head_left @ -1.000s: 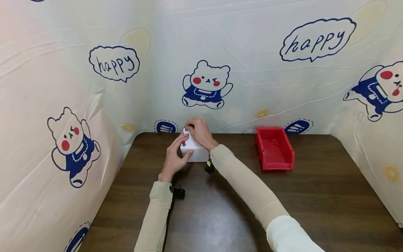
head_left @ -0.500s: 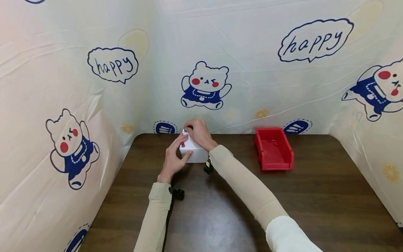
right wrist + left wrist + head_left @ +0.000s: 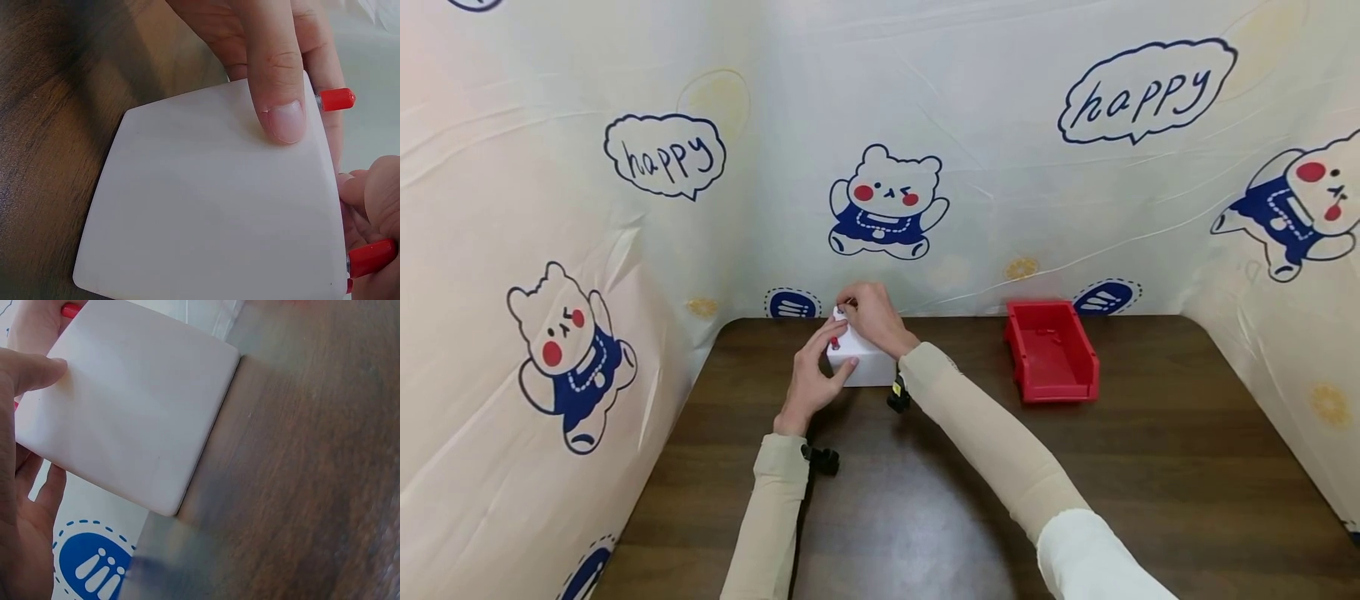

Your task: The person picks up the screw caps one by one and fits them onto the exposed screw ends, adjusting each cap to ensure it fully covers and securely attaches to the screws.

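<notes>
A white box [image 3: 871, 369] with red-capped toggle switches sits at the table's back edge, left of centre. My left hand [image 3: 812, 379] grips its left side, the thumb [image 3: 286, 119] pressed on the front face and the fingers round the far side. One red cap [image 3: 835, 342] stands beside those fingers. Reaching over the top, my right hand [image 3: 872, 317] has its fingertips together at a small grey metal switch [image 3: 840, 310] at the far left corner. Its fingers hide most of that part. In the right wrist view another red cap [image 3: 373, 257] stands close by the curled right fingers.
A red open-front bin [image 3: 1054, 354] stands to the right on the brown wooden table [image 3: 1135, 483], with small red pieces [image 3: 1051, 336] inside. A printed cloth curtain [image 3: 992, 167] rises behind the table and along both sides.
</notes>
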Demonstrator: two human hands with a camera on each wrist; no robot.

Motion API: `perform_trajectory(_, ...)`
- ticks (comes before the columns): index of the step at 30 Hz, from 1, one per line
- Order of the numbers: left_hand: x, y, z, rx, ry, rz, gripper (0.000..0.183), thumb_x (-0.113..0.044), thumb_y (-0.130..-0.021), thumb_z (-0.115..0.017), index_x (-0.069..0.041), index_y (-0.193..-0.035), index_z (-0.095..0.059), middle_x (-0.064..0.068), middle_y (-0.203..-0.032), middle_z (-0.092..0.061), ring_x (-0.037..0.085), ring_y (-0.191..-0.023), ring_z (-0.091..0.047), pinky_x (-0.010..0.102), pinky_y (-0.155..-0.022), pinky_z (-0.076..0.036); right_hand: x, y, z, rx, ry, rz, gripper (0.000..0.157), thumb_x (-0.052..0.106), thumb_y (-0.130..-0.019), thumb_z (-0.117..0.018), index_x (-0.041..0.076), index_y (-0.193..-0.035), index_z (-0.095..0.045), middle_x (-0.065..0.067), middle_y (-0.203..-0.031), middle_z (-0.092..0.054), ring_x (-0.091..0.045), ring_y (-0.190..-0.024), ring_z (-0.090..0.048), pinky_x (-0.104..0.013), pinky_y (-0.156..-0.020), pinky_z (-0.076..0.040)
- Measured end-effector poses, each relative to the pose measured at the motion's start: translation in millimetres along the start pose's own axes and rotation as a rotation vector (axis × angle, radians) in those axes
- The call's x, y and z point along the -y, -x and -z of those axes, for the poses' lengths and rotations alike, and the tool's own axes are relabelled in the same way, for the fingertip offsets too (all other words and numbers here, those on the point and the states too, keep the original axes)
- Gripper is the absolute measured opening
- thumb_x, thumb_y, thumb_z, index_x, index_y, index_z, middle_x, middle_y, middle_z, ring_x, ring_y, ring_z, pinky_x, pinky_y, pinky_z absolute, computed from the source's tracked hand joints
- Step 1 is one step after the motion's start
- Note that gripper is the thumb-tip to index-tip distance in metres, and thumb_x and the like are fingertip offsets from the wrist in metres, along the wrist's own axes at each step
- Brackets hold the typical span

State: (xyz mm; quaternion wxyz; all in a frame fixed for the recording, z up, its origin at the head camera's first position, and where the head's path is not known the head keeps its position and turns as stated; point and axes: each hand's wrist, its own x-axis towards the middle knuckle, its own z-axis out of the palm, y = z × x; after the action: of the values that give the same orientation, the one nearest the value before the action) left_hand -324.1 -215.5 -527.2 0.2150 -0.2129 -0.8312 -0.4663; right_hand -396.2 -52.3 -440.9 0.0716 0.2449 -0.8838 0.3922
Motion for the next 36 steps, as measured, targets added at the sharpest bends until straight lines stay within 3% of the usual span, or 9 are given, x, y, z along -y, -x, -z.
perform_trajectory(15, 0.1, -2.3, -0.4, -0.009, -0.009, -0.018, 0.055, -0.018, -0.092, -0.084, -0.012, -0.144, -0.066, 0.007, -0.156, -0.059, 0.029, -0.155, -0.044, 0.052, -0.122, -0.042, -2, 4, 7.3, 0.011, -0.018, 0.038, 0.018, 0.01, -0.104, -0.068, 0.007, -0.116, -0.082, -0.006, -0.113, -0.08, -0.018, -0.103, -0.072, -0.031, -0.089, -0.062)
perform_trajectory(36, -4.0, 0.1, 3.1, 0.018, -0.02, -0.004, 0.055, -0.016, -0.093, -0.083, -0.008, -0.144, -0.065, 0.01, -0.156, -0.06, 0.033, -0.156, -0.043, 0.058, -0.122, -0.04, -3, 26, 32.2, -0.066, -0.022, 0.096, 0.02, 0.012, -0.104, -0.07, 0.006, -0.121, -0.079, -0.011, -0.114, -0.078, -0.021, -0.096, -0.074, -0.032, -0.086, -0.064)
